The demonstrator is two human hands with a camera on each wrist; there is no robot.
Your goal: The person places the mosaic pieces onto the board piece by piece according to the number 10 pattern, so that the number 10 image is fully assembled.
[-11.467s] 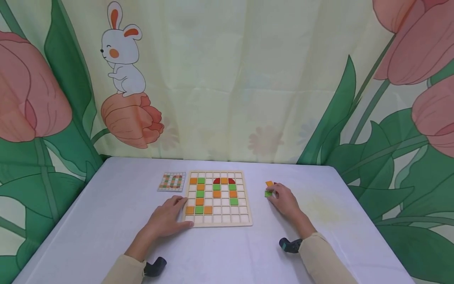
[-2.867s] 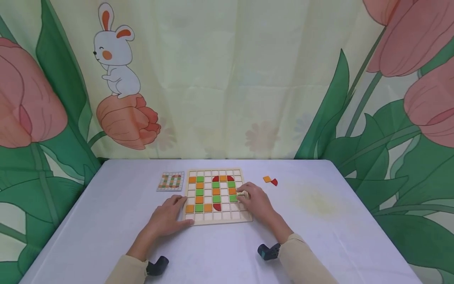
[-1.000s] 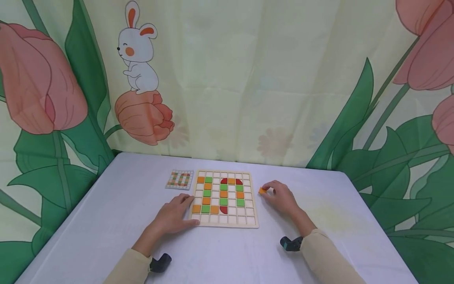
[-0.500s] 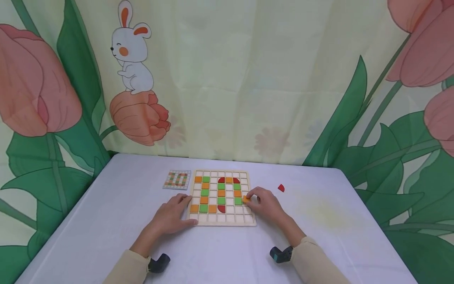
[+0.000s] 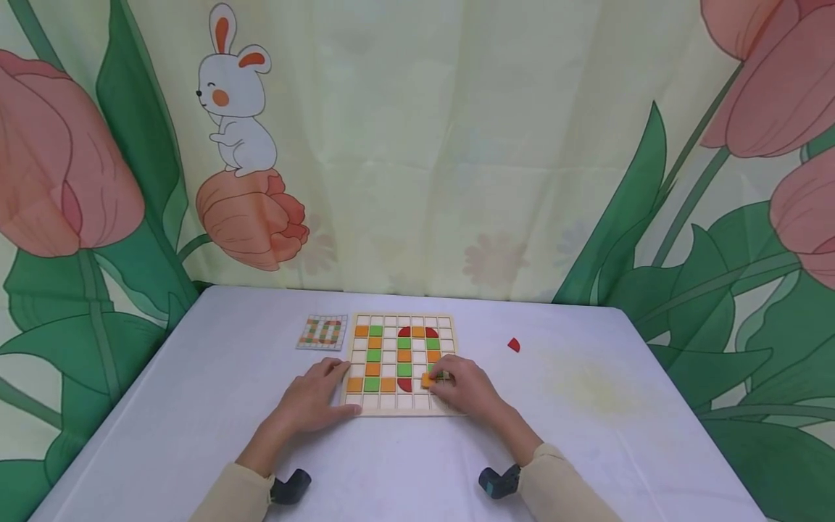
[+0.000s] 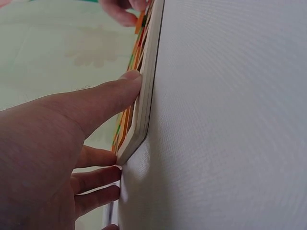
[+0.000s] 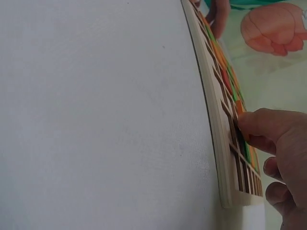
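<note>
A wooden grid board lies on the table, with orange and green square tiles and red quarter-round tiles in some of its cells. My right hand pinches an orange square tile between thumb and fingertips, over the lower right part of the grid. Seen from the right wrist, the orange tile stands tilted, close over the cells. My left hand rests at the board's left side. Its thumb lies on the front rim, and its relaxed fingers touch the left edge near the corner.
One red quarter-round tile lies on the white tablecloth right of the board. A small pattern card printed with a coloured grid lies beyond the left hand. A curtain with printed tulips and a rabbit hangs behind the table.
A green tile and a red quarter-round tile have joined the board since the oldest frame. My right hand has taken the orange tile from the table and moved left over the grid. My left hand stays.
</note>
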